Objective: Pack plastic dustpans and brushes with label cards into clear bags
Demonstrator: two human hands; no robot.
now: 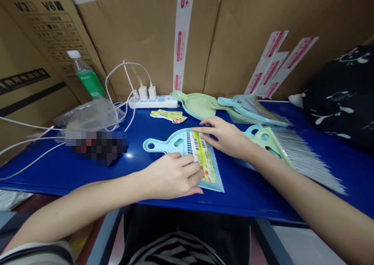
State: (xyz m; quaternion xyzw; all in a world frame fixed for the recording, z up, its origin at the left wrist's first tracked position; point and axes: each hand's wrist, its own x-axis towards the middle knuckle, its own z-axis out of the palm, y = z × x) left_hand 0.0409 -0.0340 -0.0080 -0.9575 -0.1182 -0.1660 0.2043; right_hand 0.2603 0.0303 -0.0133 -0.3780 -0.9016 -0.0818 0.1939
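Note:
A pale blue plastic hand broom [172, 142] lies flat on the blue table [70, 171], with a yellow-green paper label [203, 160] lying across its bristles. My left hand [172, 175] curls over the broom's lower edge, beside the label. My right hand [224, 136] rests its fingertips on the label's upper end. A green broom with grey bristles [277, 148] lies to the right of my right hand. Behind them are a green plastic dustpan [194, 104] and a bagged blue dustpan [248, 110].
A white power strip [153, 102] with chargers and cables stands at the back. Loose labels [168, 116] lie before it. Left are a crumpled plastic bag [93, 115], a water bottle [87, 76] and a pixelated object [96, 147]. Cardboard boxes [140, 35] form the back wall.

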